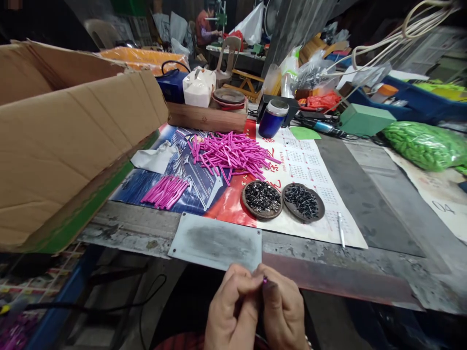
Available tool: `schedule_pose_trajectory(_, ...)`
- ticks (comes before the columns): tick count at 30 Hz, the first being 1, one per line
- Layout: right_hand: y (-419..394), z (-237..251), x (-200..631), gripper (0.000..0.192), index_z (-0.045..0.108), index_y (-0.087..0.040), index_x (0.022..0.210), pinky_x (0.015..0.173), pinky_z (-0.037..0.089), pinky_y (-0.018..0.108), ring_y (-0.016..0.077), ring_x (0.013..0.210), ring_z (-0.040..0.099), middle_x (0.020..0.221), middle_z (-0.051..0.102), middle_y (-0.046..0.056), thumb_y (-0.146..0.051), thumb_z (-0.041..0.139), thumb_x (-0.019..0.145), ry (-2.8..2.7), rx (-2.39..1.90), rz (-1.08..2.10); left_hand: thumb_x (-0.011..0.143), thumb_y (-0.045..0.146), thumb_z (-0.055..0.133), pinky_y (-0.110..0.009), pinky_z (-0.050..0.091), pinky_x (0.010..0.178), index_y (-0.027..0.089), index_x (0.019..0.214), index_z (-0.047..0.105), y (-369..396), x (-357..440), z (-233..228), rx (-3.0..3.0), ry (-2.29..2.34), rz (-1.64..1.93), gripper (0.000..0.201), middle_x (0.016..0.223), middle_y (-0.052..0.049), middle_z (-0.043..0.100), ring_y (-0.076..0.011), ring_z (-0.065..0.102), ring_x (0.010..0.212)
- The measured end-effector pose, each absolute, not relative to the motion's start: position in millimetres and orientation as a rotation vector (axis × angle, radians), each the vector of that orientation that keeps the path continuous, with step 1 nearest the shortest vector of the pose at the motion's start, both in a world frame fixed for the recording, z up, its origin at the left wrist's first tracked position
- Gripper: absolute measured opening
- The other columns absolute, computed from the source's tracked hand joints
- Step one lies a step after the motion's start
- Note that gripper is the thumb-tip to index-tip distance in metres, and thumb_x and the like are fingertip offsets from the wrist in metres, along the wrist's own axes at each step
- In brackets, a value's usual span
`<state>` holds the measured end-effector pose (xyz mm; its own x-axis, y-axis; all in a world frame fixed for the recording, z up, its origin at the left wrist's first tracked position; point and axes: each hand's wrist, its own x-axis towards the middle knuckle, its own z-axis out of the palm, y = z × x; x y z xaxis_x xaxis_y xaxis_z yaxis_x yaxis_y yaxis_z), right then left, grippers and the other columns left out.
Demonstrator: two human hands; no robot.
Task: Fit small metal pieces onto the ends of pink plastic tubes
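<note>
My left hand (233, 306) and my right hand (282, 306) meet at the table's front edge, both closed, with their fingertips together. Between the right thumb and forefinger shows the pink end of a small stick (265, 280) with something dark at its tip; the rest of it is hidden in the fingers. What the left fingertips pinch, if anything, I cannot make out. Just beyond the hands lies a grey metal plate (215, 240). Farther off are a loose heap of pink sticks (237, 153), a neater bundle of pink sticks (166, 191), a bowl of small metal pieces (262, 198) and a bowl of dark screw-like pieces (302, 200).
A large cardboard box (83, 126) stands open at the left. A white pen (341, 229) lies on the calendar sheet (317, 180). Behind are a blue jar (273, 119), a wooden box (207, 116) and a bag of green pieces (425, 145). A person (205, 29) sits in the background.
</note>
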<state>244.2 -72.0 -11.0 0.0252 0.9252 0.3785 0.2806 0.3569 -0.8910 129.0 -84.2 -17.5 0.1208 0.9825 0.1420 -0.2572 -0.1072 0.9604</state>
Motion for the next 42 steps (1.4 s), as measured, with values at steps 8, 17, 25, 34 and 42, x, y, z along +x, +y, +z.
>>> schedule_pose_trajectory(8,-71,-2,246,0.043,0.048,-0.02,0.068,0.051,0.039,0.024,0.0121,0.055,0.047,0.064,0.046,-0.002,-0.035,0.039,0.108,-1.49,-1.131,0.871,0.101,0.022,0.055,-0.022,0.048,0.069,0.027,0.107,0.072,-86,132,-18,1.159,0.901,1.371,0.019,0.087,-0.001,0.057,-0.0144,0.057,0.074)
schedule_pose_trajectory(17,-82,-5,240,0.026,0.057,-0.021,0.088,0.062,0.047,0.025,0.0144,0.068,0.054,0.082,0.054,0.002,-0.029,0.041,0.107,-1.504,-1.241,0.585,0.099,0.011,0.053,-0.023,0.052,0.073,0.028,0.113,0.07,-77,119,-21,1.328,0.887,1.349,0.028,0.088,-0.001,0.057,-0.0151,0.059,0.077)
schedule_pose_trajectory(25,-82,3,247,0.014,0.061,-0.021,0.086,0.064,0.051,0.024,0.0154,0.073,0.062,0.083,0.061,0.002,-0.016,0.056,0.098,-1.439,-1.205,0.724,0.099,0.022,0.058,-0.023,0.048,0.07,0.025,0.101,0.073,-86,131,-22,1.104,0.916,1.414,0.015,0.085,-0.002,0.056,-0.0153,0.056,0.075)
schedule_pose_trajectory(34,-92,7,224,0.017,0.063,-0.021,0.081,0.063,0.047,0.026,0.0162,0.071,0.059,0.079,0.06,0.002,-0.014,0.059,0.096,-1.195,-1.282,0.59,0.099,0.032,0.059,-0.024,0.044,0.065,0.022,0.085,0.067,-95,142,-26,1.006,0.933,1.408,0.02,0.081,-0.001,0.053,-0.0146,0.052,0.071)
schedule_pose_trajectory(42,-89,1,218,0.024,0.057,-0.02,0.08,0.061,0.047,0.028,0.0143,0.063,0.053,0.075,0.054,0.002,-0.01,0.048,0.1,-1.284,-1.239,0.383,0.1,0.035,0.058,-0.024,0.043,0.063,0.023,0.084,0.068,-103,145,-21,0.985,0.919,1.41,0.022,0.079,-0.001,0.052,-0.0136,0.051,0.067)
